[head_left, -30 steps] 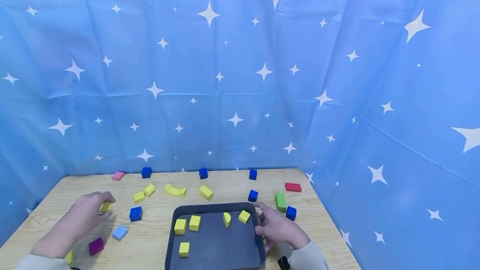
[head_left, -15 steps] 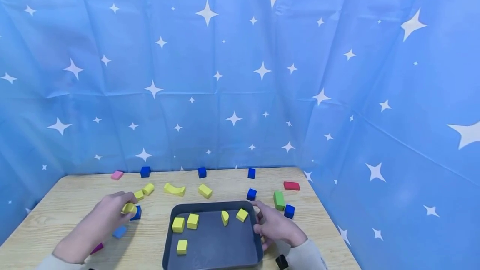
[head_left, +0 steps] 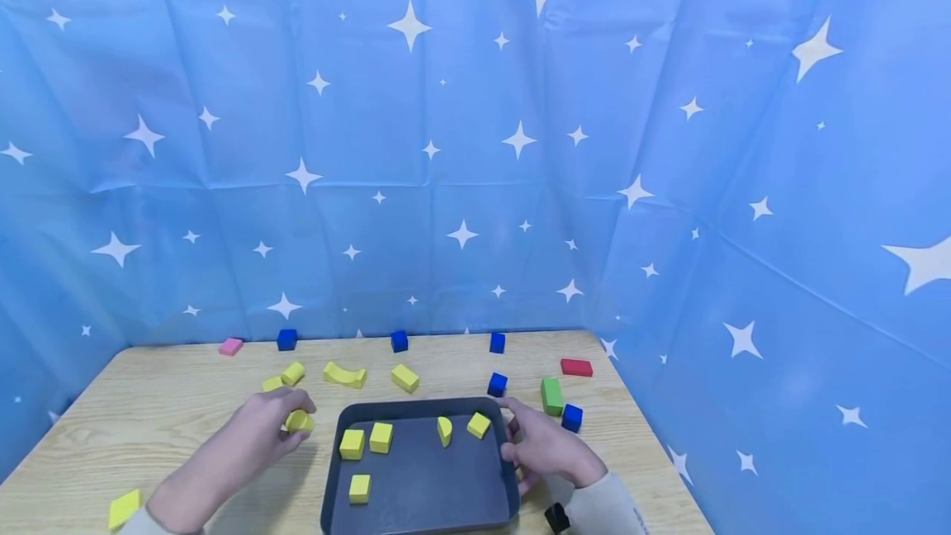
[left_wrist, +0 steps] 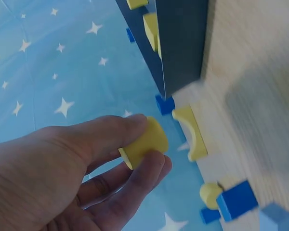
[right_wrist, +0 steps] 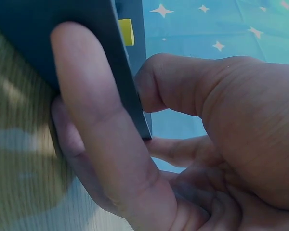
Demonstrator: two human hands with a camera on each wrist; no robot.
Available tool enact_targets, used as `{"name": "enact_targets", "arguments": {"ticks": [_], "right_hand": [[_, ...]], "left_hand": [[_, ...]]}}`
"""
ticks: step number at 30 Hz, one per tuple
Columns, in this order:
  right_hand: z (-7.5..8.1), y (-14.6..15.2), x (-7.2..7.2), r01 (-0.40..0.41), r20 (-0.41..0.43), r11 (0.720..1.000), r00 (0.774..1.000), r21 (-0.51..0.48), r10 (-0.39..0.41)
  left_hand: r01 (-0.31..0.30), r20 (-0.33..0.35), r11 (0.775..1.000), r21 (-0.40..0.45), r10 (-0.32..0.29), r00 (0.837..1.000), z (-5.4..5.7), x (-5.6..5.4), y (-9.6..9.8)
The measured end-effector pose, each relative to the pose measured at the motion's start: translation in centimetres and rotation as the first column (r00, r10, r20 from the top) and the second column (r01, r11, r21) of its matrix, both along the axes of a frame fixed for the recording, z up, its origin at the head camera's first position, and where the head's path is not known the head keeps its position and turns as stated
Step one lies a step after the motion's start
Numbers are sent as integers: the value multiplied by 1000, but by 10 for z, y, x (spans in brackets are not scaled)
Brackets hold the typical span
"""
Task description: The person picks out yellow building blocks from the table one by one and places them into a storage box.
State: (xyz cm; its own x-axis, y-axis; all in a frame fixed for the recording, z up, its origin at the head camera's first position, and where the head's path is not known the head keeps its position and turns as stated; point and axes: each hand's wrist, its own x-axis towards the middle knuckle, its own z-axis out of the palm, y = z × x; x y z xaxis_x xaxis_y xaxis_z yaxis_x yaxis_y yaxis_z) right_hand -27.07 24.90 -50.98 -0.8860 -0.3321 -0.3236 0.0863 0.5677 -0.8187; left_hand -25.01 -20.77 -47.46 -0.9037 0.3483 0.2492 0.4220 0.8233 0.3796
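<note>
My left hand (head_left: 253,440) pinches a yellow rounded block (left_wrist: 148,140) between thumb and fingers, above the table and just left of the dark grey tray (head_left: 438,490). My right hand (head_left: 550,444) grips the tray's right wall. In the right wrist view, its thumb (right_wrist: 168,82) presses at the rim while its fingers (right_wrist: 96,101) lie along the wall's outer face. Inside the tray sit several yellow blocks, including a cube (head_left: 381,437) and a half-round piece (head_left: 444,431). The left hand and forearm hide part of the table at the left.
Behind the tray lie a yellow arch block (head_left: 345,376), a yellow rectangular block (head_left: 404,378) and a yellow cylinder (head_left: 293,372). Blue cubes, a green block (head_left: 551,396) and a red block (head_left: 576,367) are scattered on the wooden table (head_left: 654,469). A starry blue curtain (head_left: 371,106) hangs behind.
My left hand has moved right toward the tray with the yellow rounded block, now covering the blue blocks it passed. A yellow block at lower left has come into fuller view. The right hand stays on the tray.
</note>
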Motion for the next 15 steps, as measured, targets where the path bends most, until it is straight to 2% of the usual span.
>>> {"name": "enact_targets", "arguments": {"ticks": [10, 15], "right_hand": [[2, -2, 0, -11, -15, 1000, 1000, 5, 11], [2, -1, 0, -12, -14, 1000, 1000, 11, 12]], "left_hand": [[106, 56, 994, 23, -107, 993, -1, 6, 23], [82, 145, 996, 21, -84, 986, 3, 8, 44]]}}
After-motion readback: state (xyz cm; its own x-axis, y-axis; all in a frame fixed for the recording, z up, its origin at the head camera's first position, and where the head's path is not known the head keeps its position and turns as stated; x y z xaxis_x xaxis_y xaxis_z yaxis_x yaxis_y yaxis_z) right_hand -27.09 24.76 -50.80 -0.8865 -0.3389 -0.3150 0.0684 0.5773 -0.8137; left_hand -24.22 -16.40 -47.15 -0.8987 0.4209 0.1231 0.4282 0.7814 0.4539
